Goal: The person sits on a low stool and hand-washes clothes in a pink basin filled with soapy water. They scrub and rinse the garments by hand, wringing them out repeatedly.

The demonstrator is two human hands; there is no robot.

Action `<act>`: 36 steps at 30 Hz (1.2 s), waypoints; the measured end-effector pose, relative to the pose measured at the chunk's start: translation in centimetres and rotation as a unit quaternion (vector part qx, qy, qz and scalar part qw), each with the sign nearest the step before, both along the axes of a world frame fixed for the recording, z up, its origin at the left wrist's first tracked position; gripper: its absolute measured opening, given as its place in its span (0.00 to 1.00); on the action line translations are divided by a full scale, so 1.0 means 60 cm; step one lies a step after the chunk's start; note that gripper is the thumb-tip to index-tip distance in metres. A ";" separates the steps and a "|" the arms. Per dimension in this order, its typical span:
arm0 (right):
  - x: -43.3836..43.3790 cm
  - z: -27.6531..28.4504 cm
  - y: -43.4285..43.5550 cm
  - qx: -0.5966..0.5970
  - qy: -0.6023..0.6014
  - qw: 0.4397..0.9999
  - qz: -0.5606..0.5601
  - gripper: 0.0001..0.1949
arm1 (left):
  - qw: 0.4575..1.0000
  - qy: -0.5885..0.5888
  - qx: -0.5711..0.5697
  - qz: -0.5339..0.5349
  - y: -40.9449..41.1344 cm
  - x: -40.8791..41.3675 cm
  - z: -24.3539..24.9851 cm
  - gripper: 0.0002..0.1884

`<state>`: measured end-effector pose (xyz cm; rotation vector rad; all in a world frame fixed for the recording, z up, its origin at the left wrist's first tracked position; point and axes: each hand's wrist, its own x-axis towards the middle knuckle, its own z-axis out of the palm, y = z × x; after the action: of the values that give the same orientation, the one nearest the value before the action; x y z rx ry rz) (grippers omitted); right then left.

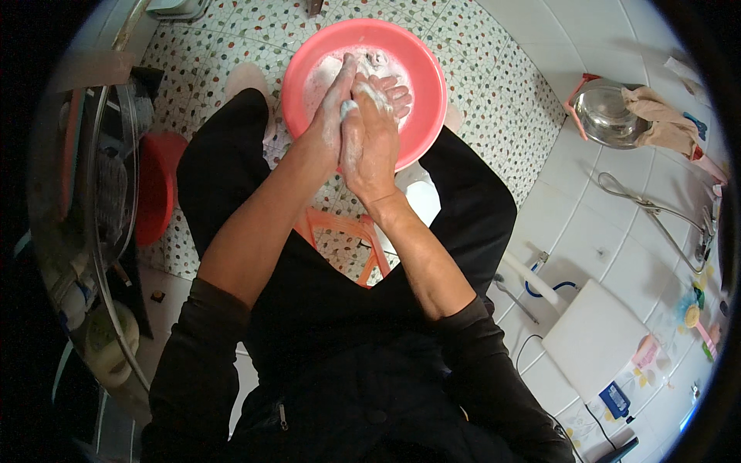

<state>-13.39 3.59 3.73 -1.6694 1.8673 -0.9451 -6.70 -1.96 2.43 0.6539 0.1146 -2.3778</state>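
Observation:
My two hands meet over a round pink plastic basin (294,110), wet and coated with white lather. My left hand (334,110) has its thumb raised, and its fingers appear to extend beneath the right hand, showing spread at the far side. Across it lies my right hand (373,142), pressed against the left with its fingers bent; whether anything is between the palms is hidden. Sudsy water fills the basin's bottom. A white cloth (325,70) shows at the water's left side, with a greyish-white bunched piece (377,58) near the far rim.
Between my knees is an orange plastic stool (341,223). A red tub (155,191) stands left beside a metal-rimmed rack (98,231). On the right are a white cistern (596,341), a shower hose (666,205), and a metal bowl (605,110) against the tiled wall.

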 end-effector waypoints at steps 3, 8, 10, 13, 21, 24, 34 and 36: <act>-0.004 0.002 -0.034 -0.006 -0.009 1.000 -0.011 0.20 | 1.000 -0.001 -0.012 0.007 0.008 -0.020 -0.029 0.26; -0.067 -0.031 -0.057 -0.031 0.134 0.990 0.041 0.19 | 0.997 -0.069 0.005 0.018 0.014 -0.022 -0.051 0.21; -0.059 -0.022 -0.038 -0.014 0.122 0.991 0.045 0.19 | 0.998 -0.041 0.032 0.029 0.000 -0.013 -0.032 0.22; -0.027 -0.006 -0.005 -0.011 0.058 0.997 0.053 0.19 | 0.998 -0.020 0.052 0.017 -0.009 -0.001 -0.023 0.25; -0.053 -0.032 -0.061 -0.071 0.127 0.989 0.039 0.19 | 0.999 -0.032 0.011 0.021 0.019 -0.016 -0.046 0.20; -0.059 -0.032 -0.050 -0.059 0.138 0.988 0.028 0.20 | 0.996 -0.065 0.056 0.032 0.007 -0.011 -0.046 0.17; -0.043 -0.024 -0.046 -0.087 0.054 0.994 0.034 0.19 | 0.999 -0.026 0.007 0.019 0.031 -0.013 -0.020 0.20; -0.074 -0.032 -0.063 -0.077 0.129 0.987 0.055 0.19 | 1.000 -0.005 0.003 0.003 0.029 -0.014 -0.027 0.20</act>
<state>-17.84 -0.16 1.79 -2.0500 1.8780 -0.8812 -7.53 -0.20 0.82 0.6681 0.1201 -2.3694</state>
